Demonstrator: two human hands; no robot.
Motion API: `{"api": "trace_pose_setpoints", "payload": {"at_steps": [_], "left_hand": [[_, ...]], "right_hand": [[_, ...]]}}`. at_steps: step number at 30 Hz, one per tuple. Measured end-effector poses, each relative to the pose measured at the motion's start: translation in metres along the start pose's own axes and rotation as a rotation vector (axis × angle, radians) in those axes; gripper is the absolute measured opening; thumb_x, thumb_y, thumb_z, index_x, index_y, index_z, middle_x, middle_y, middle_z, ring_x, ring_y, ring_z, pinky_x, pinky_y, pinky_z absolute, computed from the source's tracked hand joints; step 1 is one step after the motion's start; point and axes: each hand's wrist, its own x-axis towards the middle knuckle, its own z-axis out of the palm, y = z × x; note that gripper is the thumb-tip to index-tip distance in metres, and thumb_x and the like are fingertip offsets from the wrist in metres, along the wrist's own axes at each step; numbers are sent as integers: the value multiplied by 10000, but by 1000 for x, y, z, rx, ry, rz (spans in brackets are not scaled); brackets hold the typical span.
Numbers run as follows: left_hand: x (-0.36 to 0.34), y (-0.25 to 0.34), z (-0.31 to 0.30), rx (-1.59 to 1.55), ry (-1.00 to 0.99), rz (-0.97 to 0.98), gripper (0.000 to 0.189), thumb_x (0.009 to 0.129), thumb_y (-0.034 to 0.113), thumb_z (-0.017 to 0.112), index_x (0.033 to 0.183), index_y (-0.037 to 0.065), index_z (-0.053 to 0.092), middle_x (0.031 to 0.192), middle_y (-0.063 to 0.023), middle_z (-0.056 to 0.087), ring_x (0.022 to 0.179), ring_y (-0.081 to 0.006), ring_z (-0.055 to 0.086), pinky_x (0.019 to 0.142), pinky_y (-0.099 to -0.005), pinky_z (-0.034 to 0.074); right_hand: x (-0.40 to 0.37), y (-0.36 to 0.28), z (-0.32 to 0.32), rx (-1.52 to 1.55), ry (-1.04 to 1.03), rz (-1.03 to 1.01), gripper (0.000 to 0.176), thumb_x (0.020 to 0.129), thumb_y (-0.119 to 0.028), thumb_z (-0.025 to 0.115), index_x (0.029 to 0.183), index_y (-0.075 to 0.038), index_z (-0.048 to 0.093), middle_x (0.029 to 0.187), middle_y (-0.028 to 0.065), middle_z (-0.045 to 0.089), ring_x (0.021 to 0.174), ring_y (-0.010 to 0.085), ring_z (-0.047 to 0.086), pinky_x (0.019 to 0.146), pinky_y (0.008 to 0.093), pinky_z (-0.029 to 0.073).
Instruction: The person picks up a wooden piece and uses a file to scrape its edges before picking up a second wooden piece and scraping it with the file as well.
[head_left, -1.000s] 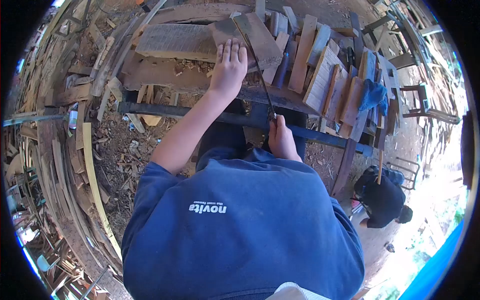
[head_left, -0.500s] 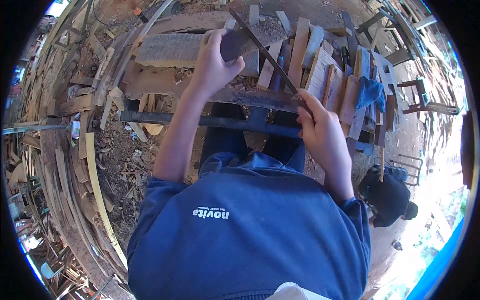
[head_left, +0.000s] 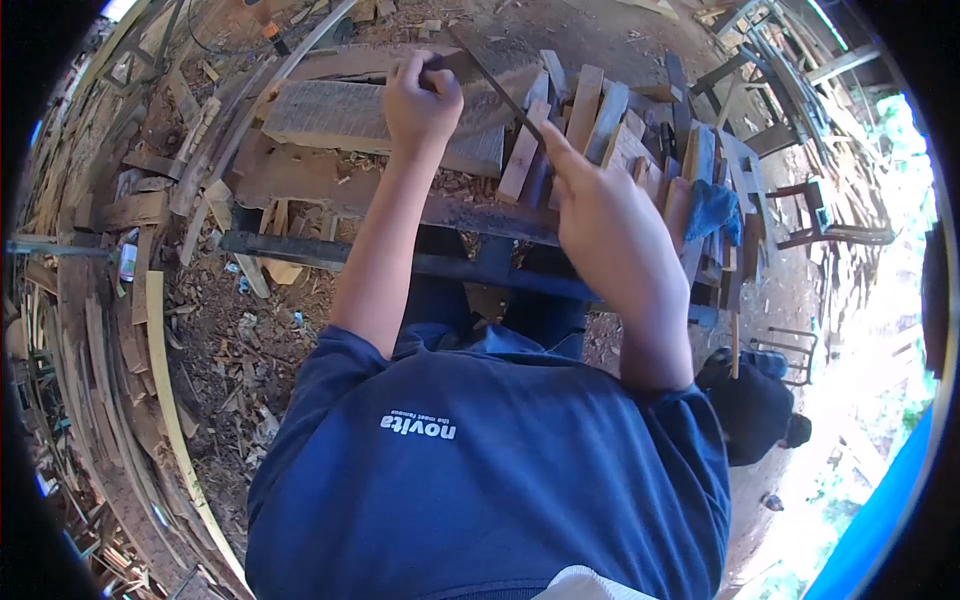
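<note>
My left hand (head_left: 424, 98) is closed, its fingers wrapped round a dark flat plate (head_left: 455, 62) that shows just past the knuckles. From my closed right hand (head_left: 612, 215) a long, narrow dark file (head_left: 497, 88) slants up and left. Its far part overlaps the air right beside the plate in this view. Below both hands is a workbench (head_left: 390, 195) strewn with shavings. A thick wooden plank (head_left: 325, 115) lies on it behind my left wrist, and several short wood blocks (head_left: 522, 152) stand close together beyond my right hand.
A blue cloth (head_left: 712, 212) hangs over the blocks at the right. Low wooden stools (head_left: 830, 215) stand farther right. Another person (head_left: 745, 405) is crouched at lower right. Long wood strips (head_left: 165, 380) and scraps cover the ground at left.
My right hand has pushed up and left with the file. My left hand has turned so its knuckles face up, and less of the plate shows. The view has shifted slightly.
</note>
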Motion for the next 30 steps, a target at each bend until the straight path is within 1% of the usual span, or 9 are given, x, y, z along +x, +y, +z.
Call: {"api": "trace_pose_setpoints", "payload": {"at_steps": [1, 5, 12, 14, 17, 21, 23, 24, 30], "left_hand": [[0, -1, 0, -1, -15, 29, 156, 806, 74, 513, 869, 13, 641, 799, -187, 642, 792, -361, 614, 719, -436, 512], [8, -8, -3, -38, -68, -104, 183, 794, 70, 501, 887, 12, 648, 814, -189, 651, 804, -360, 619, 730, -443, 517], [9, -16, -2, -110, -102, -121, 211, 784, 83, 504, 911, -8, 647, 849, -207, 654, 838, -384, 621, 758, -443, 519], [10, -20, -2, -124, -107, -103, 213, 784, 86, 504, 913, -7, 646, 859, -213, 652, 840, -392, 619, 762, -443, 519], [10, -21, -3, -99, -87, -73, 221, 785, 98, 500, 923, 1, 644, 870, -225, 646, 847, -408, 616, 765, -454, 516], [9, -20, 0, -53, -72, -87, 225, 778, 100, 489, 925, 13, 635, 840, -225, 630, 855, -425, 612, 771, -467, 513], [9, -19, 0, -14, -69, -94, 219, 776, 100, 486, 917, 14, 630, 829, -220, 626, 854, -427, 611, 769, -471, 511], [11, -15, -2, -20, -82, -97, 205, 774, 95, 484, 903, 16, 622, 821, -213, 625, 849, -424, 609, 765, -471, 510], [13, -13, -4, -63, -99, -81, 167, 775, 81, 477, 870, 20, 600, 802, -209, 619, 831, -407, 602, 738, -468, 502]], "right_hand": [[-12, -6, -3, -35, -17, 38, 428, 947, -113, 491, 1373, -105, 529, 763, 291, 626, 728, 459, 632, 680, 506, 480], [-51, -11, -29, -25, -108, 93, 474, 944, -67, 501, 1416, -116, 496, 631, 246, 586, 589, 409, 612, 596, 455, 475], [-34, 8, 18, 208, -25, 180, 489, 953, -55, 520, 1436, -115, 479, 660, 210, 600, 531, 291, 546, 605, 367, 482], [-15, 12, 43, 288, 66, 115, 527, 913, -55, 523, 1434, -92, 458, 776, 269, 654, 715, 417, 666, 666, 523, 494], [12, 23, 92, 344, 247, -68, 555, 914, -53, 524, 1458, -77, 417, 854, 268, 675, 753, 426, 668, 675, 517, 518], [30, 27, 138, 409, 288, -40, 481, 970, -79, 504, 1445, -77, 429, 817, 285, 653, 724, 419, 676, 641, 432, 523], [31, 29, 156, 338, 211, 62, 495, 971, -67, 482, 1444, -50, 340, 879, 320, 649, 790, 469, 659, 642, 506, 525], [29, 35, 171, 335, 263, -9, 481, 977, -59, 453, 1428, -37, 285, 899, 322, 646, 790, 489, 648, 629, 542, 517], [-24, 73, 241, 375, 237, 86, 478, 983, -78, 463, 1391, -16, 221, 902, 318, 641, 762, 499, 638, 604, 537, 509]]}}
